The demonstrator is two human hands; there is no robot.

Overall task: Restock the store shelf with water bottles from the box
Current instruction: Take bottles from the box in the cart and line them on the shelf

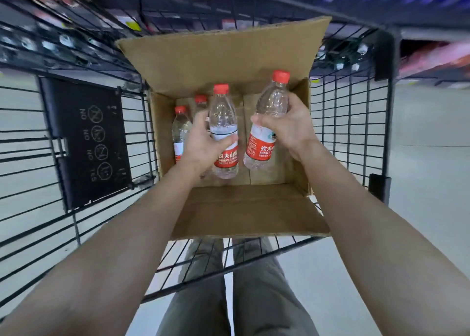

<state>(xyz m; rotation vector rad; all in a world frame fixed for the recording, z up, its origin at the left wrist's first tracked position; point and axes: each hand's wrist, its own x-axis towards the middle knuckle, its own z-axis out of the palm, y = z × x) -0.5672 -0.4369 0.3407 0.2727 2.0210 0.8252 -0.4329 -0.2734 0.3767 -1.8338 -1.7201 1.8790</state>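
Over an open box [162, 116] in a wire cart [382, 58], holds two water bottles, one to each hand. Wraps the left hand [203, 142] round the middle of the left bottle [223, 111], thumb across the top of its red label, fingers round the far side. Holds it close to upright, red cap up, base down toward the box floor. Grips the right bottle [273, 104] in the right hand [287, 124] at the waist, thumb across the front just above the red label. Tilts this one, cap leaning up and away to the right, higher than the left bottle's. Holds the pair near each other, not touching.

Shows two spare bottles standing in the box just left of the left hand: the near spare [181, 127] partly behind the knuckles, the far spare [200, 100] little more than a red cap beyond the fingers. Shows bare cardboard under and beyond the right hand. Stands the far flap [223, 60] up beyond both hands; lays the near flap [244, 208] flat below the wrists.

Shows a black panel [86, 142] marked NO and YES on the cart wall well left of the left hand. Shows grey-green trousers [254, 284] between the forearms, through the cart's wire, and pale floor [432, 170] past the right arm. Blurs the shelves [437, 55] beyond the cart, up and right of the right hand; cannot tell their stock.
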